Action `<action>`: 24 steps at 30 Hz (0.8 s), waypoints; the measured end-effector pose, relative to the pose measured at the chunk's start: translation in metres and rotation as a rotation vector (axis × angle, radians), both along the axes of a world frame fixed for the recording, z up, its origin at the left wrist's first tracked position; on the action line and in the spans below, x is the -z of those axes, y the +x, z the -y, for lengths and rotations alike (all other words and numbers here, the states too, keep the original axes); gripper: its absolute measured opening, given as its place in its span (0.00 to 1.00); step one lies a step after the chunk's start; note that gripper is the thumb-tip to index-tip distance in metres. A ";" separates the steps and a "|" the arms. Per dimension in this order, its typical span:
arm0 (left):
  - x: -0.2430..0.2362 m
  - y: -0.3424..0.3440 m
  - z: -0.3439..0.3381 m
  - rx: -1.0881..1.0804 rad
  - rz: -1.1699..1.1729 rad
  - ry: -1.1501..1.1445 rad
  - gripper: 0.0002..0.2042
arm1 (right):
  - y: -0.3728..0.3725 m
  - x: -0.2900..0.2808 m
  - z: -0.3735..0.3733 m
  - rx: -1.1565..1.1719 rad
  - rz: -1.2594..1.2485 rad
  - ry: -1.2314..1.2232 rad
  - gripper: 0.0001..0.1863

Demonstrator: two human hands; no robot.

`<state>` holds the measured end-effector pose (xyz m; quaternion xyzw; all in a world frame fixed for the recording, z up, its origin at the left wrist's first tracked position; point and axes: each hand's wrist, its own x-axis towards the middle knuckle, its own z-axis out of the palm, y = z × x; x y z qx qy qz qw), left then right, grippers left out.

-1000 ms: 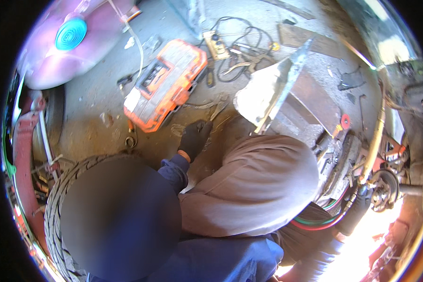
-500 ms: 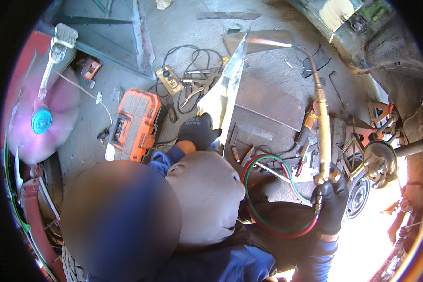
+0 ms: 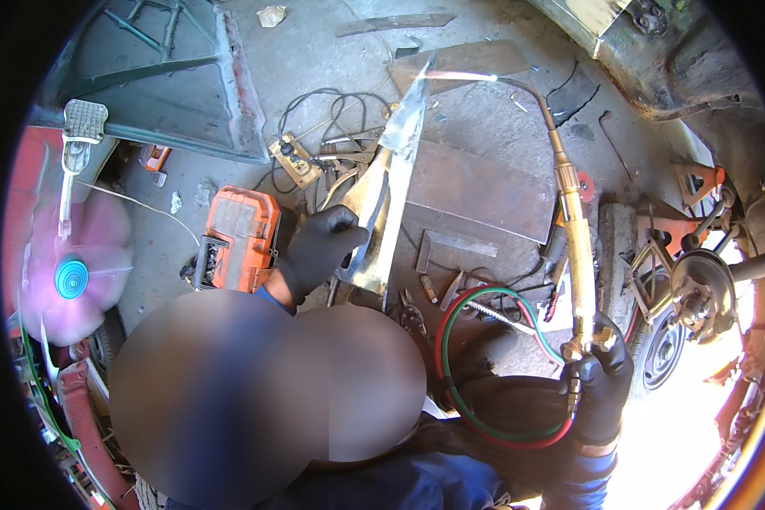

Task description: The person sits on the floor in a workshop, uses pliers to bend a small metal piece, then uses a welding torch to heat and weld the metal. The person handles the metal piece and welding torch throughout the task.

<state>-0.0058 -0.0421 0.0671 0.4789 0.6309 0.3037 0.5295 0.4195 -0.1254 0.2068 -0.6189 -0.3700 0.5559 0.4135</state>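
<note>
My right hand, in a black glove, is wrapped round the lower end of a brass gas torch. The torch stands nearly upright in view, and its thin neck bends left at the top. A pale flame reaches from its nozzle to the narrow tip of a long, pointed, shiny sheet metal piece. At the wide lower part of this piece, my black-gloved left hand has its fingers curled on the left edge. Red and green hoses loop below the torch.
An orange toolbox sits left of my left hand, near a power strip with tangled cords. A pink fan spins at far left. Flat steel plates lie beneath the work. A brake disc stands at right. Blurred patches hide the lower left.
My left hand has shifted left along the sheet metal piece, and its fingers are more curled. Torch and flame appear slightly further left, as does the piece's tip; the whole view has shifted somewhat.
</note>
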 end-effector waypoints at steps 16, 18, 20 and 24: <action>-0.028 -0.006 0.012 -0.029 -0.024 0.166 0.11 | -0.004 0.003 0.004 0.030 0.116 -0.032 0.51; -0.032 0.002 0.008 -0.121 0.280 -0.033 0.10 | -0.008 0.010 0.008 0.036 0.124 -0.032 0.51; -0.032 0.012 0.000 -0.152 0.170 -0.054 0.11 | -0.012 0.016 0.011 0.023 0.159 -0.033 0.51; -0.020 0.031 -0.029 -0.127 0.111 0.018 0.14 | -0.013 0.016 0.013 -0.032 0.131 -0.087 0.50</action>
